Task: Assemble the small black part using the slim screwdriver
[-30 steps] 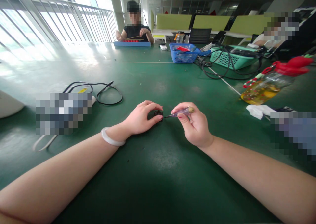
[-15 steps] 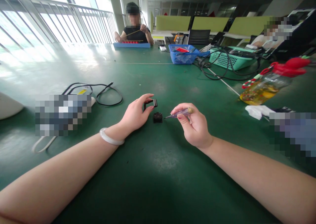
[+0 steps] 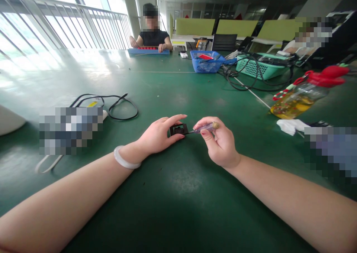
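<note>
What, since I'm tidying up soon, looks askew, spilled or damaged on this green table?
Nothing looks spilled or damaged. The untidiest spot is the teal basket, where black cables hang over the rim and loop onto the tabletop. The red-lidded bottle seems to lean, but the wide lens may cause that.

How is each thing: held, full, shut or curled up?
Left hand: curved around black frame
Right hand: gripping screwdriver
Bracelet: worn
Bottle: red lid on, partly filled
Blue basket: loaded
Green basket: loaded
Black cable: looped
</note>
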